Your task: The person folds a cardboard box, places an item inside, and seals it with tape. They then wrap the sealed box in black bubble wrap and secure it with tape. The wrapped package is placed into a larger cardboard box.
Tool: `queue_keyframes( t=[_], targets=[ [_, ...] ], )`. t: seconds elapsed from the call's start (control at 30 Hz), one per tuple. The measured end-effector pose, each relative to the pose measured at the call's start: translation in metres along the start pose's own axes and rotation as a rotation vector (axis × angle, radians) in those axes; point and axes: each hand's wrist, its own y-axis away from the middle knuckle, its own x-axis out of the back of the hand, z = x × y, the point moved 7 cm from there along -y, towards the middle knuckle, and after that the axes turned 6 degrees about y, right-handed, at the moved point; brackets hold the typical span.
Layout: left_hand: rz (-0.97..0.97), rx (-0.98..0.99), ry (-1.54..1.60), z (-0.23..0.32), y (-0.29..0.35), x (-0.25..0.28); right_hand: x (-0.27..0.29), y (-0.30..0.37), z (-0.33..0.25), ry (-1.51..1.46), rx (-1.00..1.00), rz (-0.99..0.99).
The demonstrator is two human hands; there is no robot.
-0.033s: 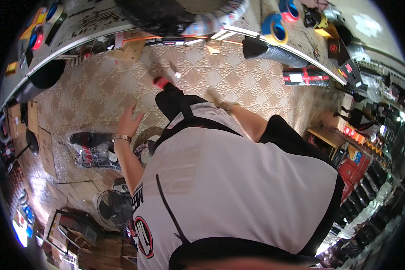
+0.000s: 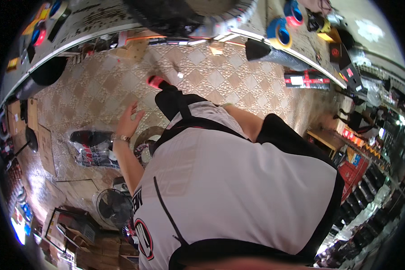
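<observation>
My left hand [image 2: 131, 120] hangs open over the tiled floor with its fingers apart, a metal-banded watch [image 2: 120, 137] on its wrist. Nothing is in it. Nearest to it on the floor lies a clear plastic-wrapped bundle [image 2: 94, 155] with dark and red parts. My right forearm [image 2: 244, 119] reaches down past my waist; its hand is hidden behind my clothing. Below my dark trousers shows a foot with a red piece of footwear [image 2: 155, 81]. On the workbench [image 2: 94, 22] ahead rests a large black ring [image 2: 231, 18], partly wrapped in shiny film.
Tape rolls [image 2: 279, 35] sit on the bench at the right. Under its edge lie a dark roll [image 2: 274, 54] and a black box with red tape [image 2: 307, 80]. A fan [image 2: 114, 207] and cardboard [image 2: 47, 150] stand at the left. Another person [image 2: 361, 122] is far right.
My right hand, blurred beyond my waist before, has gone out of sight behind my clothing. The red-shod foot has shifted slightly left. My left hand stays open in nearly the same place.
</observation>
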Motion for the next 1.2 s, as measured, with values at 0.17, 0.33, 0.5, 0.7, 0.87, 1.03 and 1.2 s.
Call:
queue_keyframes(
  t=[0.17,0.33,0.5,0.7,0.87,1.03,1.2],
  targets=[
    [0.412,-0.147,0.383,-0.151,0.053,0.168,0.069,-0.003,-0.251,0.147,0.323,-0.071],
    [1.109,0.548,1.034,-0.440,0.220,0.213,0.168,-0.003,-0.391,0.113,0.314,-0.098],
    [0.690,1.135,0.979,-0.538,0.275,0.175,0.126,0.039,-0.515,0.459,0.595,-0.188],
    [0.499,0.915,1.026,-0.571,0.156,0.303,0.134,0.072,-0.655,0.547,0.387,-0.109],
    [0.769,0.647,1.144,-0.643,0.079,0.523,0.185,0.134,-0.844,0.491,0.588,-0.038],
    [0.662,0.013,1.282,-0.571,-0.047,0.829,0.250,0.214,-1.008,0.275,0.898,0.248],
    [0.144,-1.008,1.163,-0.260,-0.035,0.990,0.275,0.228,-1.045,-0.183,0.904,0.572]
  ],
)
